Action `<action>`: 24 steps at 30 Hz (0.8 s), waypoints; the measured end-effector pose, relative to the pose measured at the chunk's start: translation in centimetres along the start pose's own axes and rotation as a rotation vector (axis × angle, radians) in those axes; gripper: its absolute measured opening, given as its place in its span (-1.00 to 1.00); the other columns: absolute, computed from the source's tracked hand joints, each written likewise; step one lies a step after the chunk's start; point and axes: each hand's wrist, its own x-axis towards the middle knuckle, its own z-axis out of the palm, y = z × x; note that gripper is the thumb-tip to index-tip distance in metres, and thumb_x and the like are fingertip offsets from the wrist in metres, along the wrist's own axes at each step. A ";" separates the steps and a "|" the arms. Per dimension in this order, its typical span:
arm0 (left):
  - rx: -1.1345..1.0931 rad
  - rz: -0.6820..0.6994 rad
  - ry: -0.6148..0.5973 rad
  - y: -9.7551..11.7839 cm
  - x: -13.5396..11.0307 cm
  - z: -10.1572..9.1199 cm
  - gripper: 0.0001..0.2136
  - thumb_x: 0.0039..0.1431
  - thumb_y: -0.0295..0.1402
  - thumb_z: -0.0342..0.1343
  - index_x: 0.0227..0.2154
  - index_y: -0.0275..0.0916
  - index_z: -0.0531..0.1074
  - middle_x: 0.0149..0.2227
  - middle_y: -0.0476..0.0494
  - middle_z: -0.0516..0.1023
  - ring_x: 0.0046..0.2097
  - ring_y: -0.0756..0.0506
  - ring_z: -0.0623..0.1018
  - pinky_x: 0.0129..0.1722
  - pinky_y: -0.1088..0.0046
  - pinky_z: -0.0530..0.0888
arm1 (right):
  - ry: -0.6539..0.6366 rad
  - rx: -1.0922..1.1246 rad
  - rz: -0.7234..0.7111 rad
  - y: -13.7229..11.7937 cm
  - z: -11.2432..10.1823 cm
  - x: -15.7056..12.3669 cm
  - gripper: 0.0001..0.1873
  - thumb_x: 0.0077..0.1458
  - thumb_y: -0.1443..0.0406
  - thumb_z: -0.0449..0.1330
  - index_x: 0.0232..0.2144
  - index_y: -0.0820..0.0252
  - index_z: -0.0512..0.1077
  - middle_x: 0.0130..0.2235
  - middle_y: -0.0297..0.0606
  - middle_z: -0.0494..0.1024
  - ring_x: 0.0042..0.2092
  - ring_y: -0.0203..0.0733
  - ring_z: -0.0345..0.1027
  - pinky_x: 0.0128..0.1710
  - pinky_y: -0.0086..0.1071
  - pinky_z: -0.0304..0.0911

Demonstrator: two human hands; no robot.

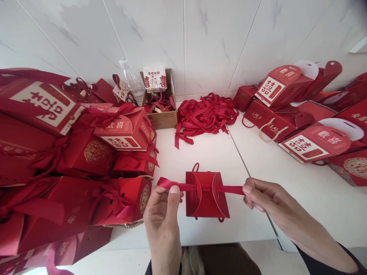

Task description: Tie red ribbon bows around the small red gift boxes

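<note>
A small red gift box [206, 208] sits on the white table in front of me, its curved top flaps folded together. Across its top runs a red ribbon [229, 189], stretched nearly straight from side to side. My left hand [164, 214] pinches the ribbon to the left of the box, and a short end curls past the fingers. To the right of the box, my right hand [265, 196] pinches the other end. Red cord loops [195, 167] stick out behind and in front of the box.
Stacked red boxes with tied ribbons [123, 202] crowd the left. A heap of loose red ribbons [208, 114] lies at the back, beside a cardboard box [164, 120] and a clear plastic bottle [133, 82]. More red boxes [315, 141] stand on the right. A tiled wall [212, 46] rises behind.
</note>
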 end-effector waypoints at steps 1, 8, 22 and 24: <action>-0.005 0.007 -0.004 0.2 -0.1 0.1 -0.72 0.14 -0.10 0.39 -0.33 -0.17 0.48 -0.45 0.05 0.54 -0.39 0.05 0.51 -0.35 0.63 0.48 | 0.005 -0.012 -0.015 -0.1 -0.2 -0.1 -0.37 0.28 -0.24 0.09 -0.55 0.11 0.24 -0.51 -0.40 0.15 -0.44 -0.25 -0.06 -0.44 -0.32 -0.07; 0.096 0.105 -0.132 1.5 -0.5 1.0 -0.77 0.26 -0.12 0.28 -0.18 -0.15 0.54 -0.13 -0.12 0.65 -0.05 -0.09 0.62 -0.05 0.47 0.56 | 0.030 -0.097 -0.109 -1.9 -1.2 -1.3 -0.40 0.24 -0.22 0.15 -0.55 0.09 0.36 -0.52 -0.35 0.26 -0.47 -0.25 0.05 -0.50 -0.35 0.06; 0.162 0.424 -0.393 6.3 2.7 4.0 -0.90 0.28 -0.26 0.28 -0.23 -0.15 0.57 -0.34 -0.03 0.69 -0.29 -0.01 0.66 -0.23 0.55 0.57 | 0.254 -0.330 -0.327 -9.2 -2.9 -0.3 -0.54 0.19 -0.17 0.23 -0.17 0.03 0.54 -0.47 -0.35 0.42 -0.46 -0.22 0.26 -0.50 -0.37 0.21; 0.149 0.441 -0.407 6.6 3.0 4.3 -0.90 0.29 -0.25 0.26 -0.27 -0.16 0.56 -0.37 -0.03 0.68 -0.32 -0.01 0.65 -0.26 0.55 0.56 | 0.261 -0.298 -0.363 -10.0 -2.7 0.1 -0.57 0.21 -0.12 0.25 -0.10 0.02 0.53 -0.45 -0.35 0.47 -0.45 -0.22 0.31 -0.48 -0.37 0.25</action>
